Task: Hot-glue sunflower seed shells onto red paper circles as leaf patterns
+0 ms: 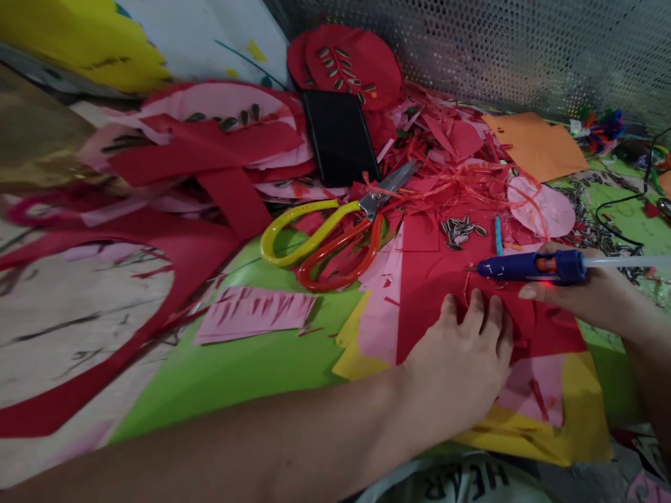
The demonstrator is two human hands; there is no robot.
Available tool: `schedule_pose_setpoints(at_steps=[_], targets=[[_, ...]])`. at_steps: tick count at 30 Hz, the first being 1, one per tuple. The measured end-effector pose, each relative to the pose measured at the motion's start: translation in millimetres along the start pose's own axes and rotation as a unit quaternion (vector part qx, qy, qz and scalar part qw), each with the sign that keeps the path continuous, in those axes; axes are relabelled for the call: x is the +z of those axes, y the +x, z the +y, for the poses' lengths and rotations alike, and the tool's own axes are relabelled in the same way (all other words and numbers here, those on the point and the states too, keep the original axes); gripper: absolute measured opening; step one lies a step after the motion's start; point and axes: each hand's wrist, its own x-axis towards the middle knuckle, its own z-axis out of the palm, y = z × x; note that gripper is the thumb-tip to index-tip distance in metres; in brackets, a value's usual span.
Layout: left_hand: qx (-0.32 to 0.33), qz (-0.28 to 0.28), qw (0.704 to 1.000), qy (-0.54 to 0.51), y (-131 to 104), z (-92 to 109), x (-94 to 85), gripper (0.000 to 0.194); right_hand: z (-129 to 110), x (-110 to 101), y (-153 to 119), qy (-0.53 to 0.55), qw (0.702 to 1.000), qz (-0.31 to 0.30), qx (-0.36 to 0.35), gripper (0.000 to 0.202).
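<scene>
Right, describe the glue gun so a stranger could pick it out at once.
Over the green surface, find the red sheet under the left hand. Above its right part, the right hand holds the glue gun. Its dark blue body and small red glow set it apart from everything nearby.

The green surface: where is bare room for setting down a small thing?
The green surface is bare between the red-streaked pink slip, left forearm and yellow paper; a narrower patch separates red sheet from right forearm. Crowded: around scissors, phone and red scraps.
</scene>
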Motion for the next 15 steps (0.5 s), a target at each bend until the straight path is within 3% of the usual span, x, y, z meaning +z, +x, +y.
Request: schedule_pose_setpoints(at_steps=[5,15], targets=[[-0.008,0.019,1.000,-0.001,-0.3,1.2,2.4,0.041,5.0,-0.8,-1.1,-0.006,1.000,0.010,-0.017,0.035],[-0.004,0.033,0.999,-0.004,-0.5,3.2,-0.5,0.035,-7.7,-0.8,-2.7,-0.011,1.000,-0.013,-0.016,0.030]])
